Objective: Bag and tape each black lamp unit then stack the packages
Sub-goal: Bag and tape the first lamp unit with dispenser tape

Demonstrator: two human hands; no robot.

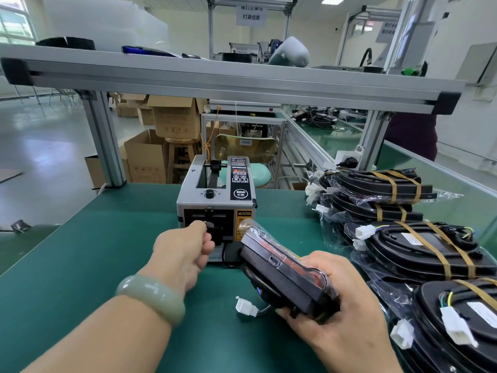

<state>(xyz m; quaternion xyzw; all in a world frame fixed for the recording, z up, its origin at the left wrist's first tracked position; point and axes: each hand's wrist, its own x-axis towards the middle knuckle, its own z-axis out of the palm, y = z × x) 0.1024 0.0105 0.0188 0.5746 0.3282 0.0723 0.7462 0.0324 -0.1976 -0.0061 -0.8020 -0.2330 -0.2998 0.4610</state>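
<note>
My right hand [341,305] grips a black lamp unit [285,273] wrapped in a clear bag, held tilted above the green table [94,251]. Its white connector [246,306] dangles on wires below it. My left hand [185,249] reaches to the outlet of the grey tape dispenser [215,203], its fingers curled and pinching at the slot, where a tape piece seems to sit. Bagged lamp units bound with brown tape lie in stacks on the right, a far stack [376,192] and a near stack [430,259].
An aluminium frame beam [228,82] crosses overhead with posts [105,141] at the table's far corners. Cardboard boxes [166,135] and a stool stand on the floor beyond the table. Another taped unit [462,319] lies at the near right.
</note>
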